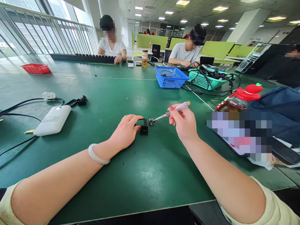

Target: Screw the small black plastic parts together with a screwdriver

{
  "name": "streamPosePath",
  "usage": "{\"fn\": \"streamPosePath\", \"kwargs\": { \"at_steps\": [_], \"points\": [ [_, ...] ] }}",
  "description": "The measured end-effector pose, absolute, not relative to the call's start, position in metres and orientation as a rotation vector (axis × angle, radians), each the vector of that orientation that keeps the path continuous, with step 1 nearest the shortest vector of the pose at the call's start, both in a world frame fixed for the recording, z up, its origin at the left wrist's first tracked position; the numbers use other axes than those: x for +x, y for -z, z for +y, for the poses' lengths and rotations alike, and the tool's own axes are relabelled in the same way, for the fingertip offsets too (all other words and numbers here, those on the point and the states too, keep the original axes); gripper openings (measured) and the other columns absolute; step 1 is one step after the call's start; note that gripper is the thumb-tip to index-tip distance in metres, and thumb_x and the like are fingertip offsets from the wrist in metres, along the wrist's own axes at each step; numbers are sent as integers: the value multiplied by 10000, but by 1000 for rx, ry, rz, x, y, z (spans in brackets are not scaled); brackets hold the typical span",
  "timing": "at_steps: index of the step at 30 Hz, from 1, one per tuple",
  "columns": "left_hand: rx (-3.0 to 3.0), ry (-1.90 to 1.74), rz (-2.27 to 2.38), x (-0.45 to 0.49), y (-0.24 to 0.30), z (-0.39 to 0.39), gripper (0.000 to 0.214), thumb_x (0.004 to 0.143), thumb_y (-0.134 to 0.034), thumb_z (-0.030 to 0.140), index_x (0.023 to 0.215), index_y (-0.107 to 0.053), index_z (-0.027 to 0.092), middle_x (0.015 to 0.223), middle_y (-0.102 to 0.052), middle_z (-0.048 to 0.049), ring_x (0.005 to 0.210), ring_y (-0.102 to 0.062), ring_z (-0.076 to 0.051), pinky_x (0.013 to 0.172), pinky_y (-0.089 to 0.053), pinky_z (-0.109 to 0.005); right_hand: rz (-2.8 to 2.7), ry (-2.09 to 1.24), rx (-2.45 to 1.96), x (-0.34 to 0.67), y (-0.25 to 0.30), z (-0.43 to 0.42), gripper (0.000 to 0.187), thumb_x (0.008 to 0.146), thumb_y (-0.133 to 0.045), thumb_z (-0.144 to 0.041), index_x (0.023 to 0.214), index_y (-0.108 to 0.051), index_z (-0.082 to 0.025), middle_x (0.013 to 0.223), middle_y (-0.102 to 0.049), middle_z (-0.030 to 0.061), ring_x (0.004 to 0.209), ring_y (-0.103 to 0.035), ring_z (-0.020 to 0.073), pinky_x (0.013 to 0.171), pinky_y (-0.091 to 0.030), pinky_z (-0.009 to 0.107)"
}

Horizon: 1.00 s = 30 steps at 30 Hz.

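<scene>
My left hand (125, 131) rests on the green table (140, 175) and pinches a small black block (143, 126) between thumb and fingers. My right hand (184, 122) grips a clear-handled screwdriver (172, 111), its metal tip pointing left and down. The tip touches a small metal part (152, 121) lying just right of the black block. A pale bangle (97, 155) circles my left wrist.
A white power bank (52, 120) with black cables lies at the left. A blue basket (170, 76) and a teal basket (203, 79) of cables stand behind. A red-capped bottle (239, 98) and a dark bag (276, 109) sit at the right. Two people sit across the table.
</scene>
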<state>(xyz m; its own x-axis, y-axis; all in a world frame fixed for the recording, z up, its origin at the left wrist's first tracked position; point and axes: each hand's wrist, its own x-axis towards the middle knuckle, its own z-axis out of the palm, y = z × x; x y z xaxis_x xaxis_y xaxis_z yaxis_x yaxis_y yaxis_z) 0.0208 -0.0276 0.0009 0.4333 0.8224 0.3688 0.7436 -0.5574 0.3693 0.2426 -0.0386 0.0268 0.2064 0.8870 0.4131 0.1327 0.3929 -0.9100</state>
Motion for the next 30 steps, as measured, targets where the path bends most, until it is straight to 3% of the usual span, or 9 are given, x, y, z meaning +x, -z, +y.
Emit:
{"fn": "streamPosePath", "kwargs": {
  "at_steps": [4, 8, 11, 13, 18, 24, 30],
  "points": [
    [2726, -494, 1641, 21, -1, -33, 396, 944, -370, 230, 1277, -576, 169, 1195, -549, -153, 984, -588, -279, 878, -494, -451, -1399, -549, -1232, 246, -17, -33, 278, 840, -620, -472, 802, -626, -197, 622, -572, -19, 518, -499, 106, 509, -410, 251],
    [2785, -269, 1760, 22, -6, -41, 388, 933, -361, 259, 1174, -661, 204, 1140, -571, -135, 871, -623, -261, 819, -500, -452, -1555, -447, -1299, 244, -15, -35, 243, 866, -582, -418, 798, -642, -192, 665, -618, 3, 562, -534, 122, 554, -417, 261],
    [2777, -319, 1716, 24, -13, -45, 398, 917, -374, 264, 1166, -676, 194, 1268, -551, -139, 1064, -586, -311, 925, -468, -484, -1553, -402, -1295, 243, -18, -37, 250, 867, -573, -414, 783, -644, -189, 648, -622, 5, 560, -541, 129, 558, -421, 262],
    [2763, -387, 1613, 29, -16, -45, 436, 919, -375, 275, 1263, -622, 171, 1410, -472, -140, 1238, -487, -331, 1027, -415, -491, -1531, -392, -1277, 244, -21, -37, 261, 869, -567, -419, 775, -642, -188, 633, -621, 4, 541, -541, 128, 551, -425, 262],
    [2685, -395, 1333, 56, -10, -29, 634, 925, -439, 512, 1452, -411, 161, 1525, -361, -148, 1401, -323, -319, 1148, -302, -479, -1497, -330, -1232, 246, -23, -37, 257, 868, -562, -418, 784, -644, -189, 642, -642, 10, 533, -562, 134, 571, -456, 269],
    [2731, -480, 1232, 82, 7, -6, 350, 961, -394, 271, 1233, -590, 171, 1285, -585, -108, 1195, -526, -252, 1083, -389, -415, -1519, -282, -1204, 252, -24, -34, 241, 869, -550, -398, 770, -634, -195, 649, -645, 15, 554, -574, 144, 579, -459, 269],
    [2748, -501, 1306, 56, 5, -2, 267, 928, -416, 237, 1086, -627, 194, 1143, -616, -91, 1039, -571, -250, 978, -462, -422, -1576, -324, -1191, 254, -25, -34, 241, 870, -545, -398, 756, -630, -204, 628, -627, 5, 535, -541, 138, 557, -438, 262]
  ]
}}
